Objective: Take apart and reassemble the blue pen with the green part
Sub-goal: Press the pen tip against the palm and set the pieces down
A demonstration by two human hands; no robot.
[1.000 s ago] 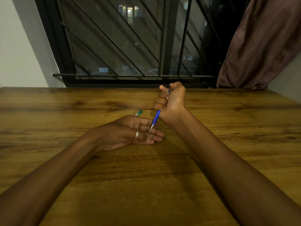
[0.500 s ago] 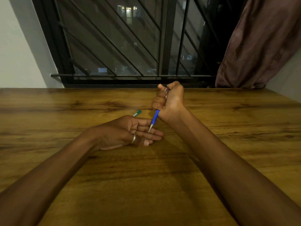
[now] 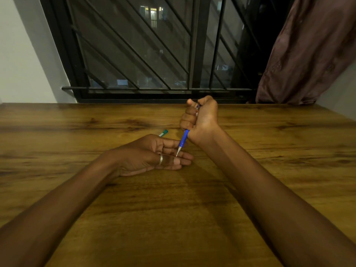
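Note:
My right hand [image 3: 200,118] is closed in a fist around the blue pen [image 3: 183,140], thumb up at its top end. The pen slants down and to the left, and its silver tip touches the fingers of my left hand [image 3: 152,154]. That hand rests on the wooden table [image 3: 173,209], palm turned up and fingers spread, with a ring on one finger and nothing in it. Behind my left hand a green pen part [image 3: 163,132] lies on the table, mostly hidden by the hand.
A barred dark window [image 3: 154,54] runs along the far edge of the table. A brown curtain [image 3: 308,51] hangs at the back right. A white wall is at the left.
Almost nothing: my right hand with the pen and my left hand stay in place, with only a slight shift of the view.

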